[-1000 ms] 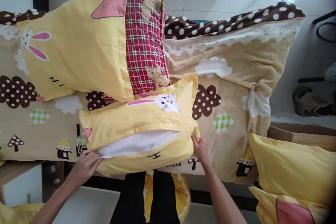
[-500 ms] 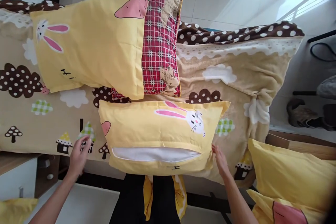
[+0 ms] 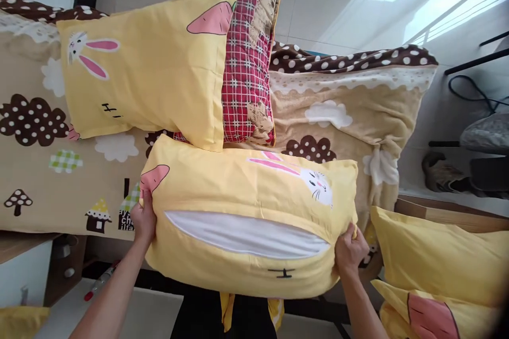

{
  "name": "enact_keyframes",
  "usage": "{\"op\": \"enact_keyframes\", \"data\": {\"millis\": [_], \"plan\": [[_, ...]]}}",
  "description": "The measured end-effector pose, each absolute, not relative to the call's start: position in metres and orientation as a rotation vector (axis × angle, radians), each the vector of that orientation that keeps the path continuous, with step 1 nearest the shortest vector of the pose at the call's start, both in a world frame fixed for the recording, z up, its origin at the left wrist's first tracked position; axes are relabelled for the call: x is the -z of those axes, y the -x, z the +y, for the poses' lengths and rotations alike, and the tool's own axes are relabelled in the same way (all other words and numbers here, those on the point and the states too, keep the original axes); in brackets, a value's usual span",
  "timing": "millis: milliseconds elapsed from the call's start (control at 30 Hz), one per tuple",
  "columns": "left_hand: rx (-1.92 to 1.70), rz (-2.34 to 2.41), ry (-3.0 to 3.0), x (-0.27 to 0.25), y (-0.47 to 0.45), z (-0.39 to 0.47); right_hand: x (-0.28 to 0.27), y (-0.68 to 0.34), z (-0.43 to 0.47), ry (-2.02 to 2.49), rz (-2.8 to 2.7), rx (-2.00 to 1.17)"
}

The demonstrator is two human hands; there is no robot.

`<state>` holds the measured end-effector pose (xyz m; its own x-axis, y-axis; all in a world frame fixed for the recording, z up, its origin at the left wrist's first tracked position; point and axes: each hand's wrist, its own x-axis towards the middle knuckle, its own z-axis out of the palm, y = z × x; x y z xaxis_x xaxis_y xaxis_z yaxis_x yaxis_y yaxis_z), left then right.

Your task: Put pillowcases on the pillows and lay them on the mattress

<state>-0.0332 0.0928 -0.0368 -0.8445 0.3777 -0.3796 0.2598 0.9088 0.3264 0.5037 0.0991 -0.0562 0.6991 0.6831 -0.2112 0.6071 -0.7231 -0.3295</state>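
In front of me is a yellow pillow [image 3: 222,180] printed with a white rabbit and a pink carrot. A long slit in its cover gapes, and a white inner pillow [image 3: 246,235] shows through. My left hand [image 3: 143,217] is closed on the pillow's left edge, just below the carrot. At the right edge, the fingers of my right hand [image 3: 351,249] pinch the cover's fabric. The near side of the pillow bulges over the bed's front edge, above my legs.
Behind it, another yellow rabbit pillow [image 3: 151,74] lies on a red plaid quilted cushion [image 3: 248,79]. Both rest on a beige patterned blanket [image 3: 35,175]. More yellow pillows [image 3: 433,254] are piled at the right. A dark rack [image 3: 477,61] stands beyond the bed's right end.
Both hands, open and beside the pillow before, have closed on its left and right edges. The pillow has tilted and come nearer to me, and its slit gapes wider.
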Motion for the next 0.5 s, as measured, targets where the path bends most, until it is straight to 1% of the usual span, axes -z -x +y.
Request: {"op": "enact_keyframes", "data": {"millis": [67,133,233,333,433,500], "plan": [[-0.396,2.68,-0.55,0.032,0.041,0.093,0.056,-0.505,0.088,2.68,-1.079,-0.419],[-0.358,2.704,-0.655,0.038,0.05,0.092,0.07,-0.508,0.082,2.726,-1.091,-0.453],[-0.235,2.602,-0.679,0.063,0.065,0.086,0.105,-0.515,0.086,2.808,-1.041,-0.696],[-0.213,2.452,-0.6,0.088,0.079,0.075,0.135,-0.521,0.084,2.772,-0.943,-0.943],[-0.249,2.344,-0.513,0.099,0.084,0.049,0.146,-0.515,0.059,2.667,-0.878,-1.174],[-0.244,2.266,-0.448,0.1,0.08,0.024,0.146,-0.504,0.032,2.635,-0.869,-1.246]]}}
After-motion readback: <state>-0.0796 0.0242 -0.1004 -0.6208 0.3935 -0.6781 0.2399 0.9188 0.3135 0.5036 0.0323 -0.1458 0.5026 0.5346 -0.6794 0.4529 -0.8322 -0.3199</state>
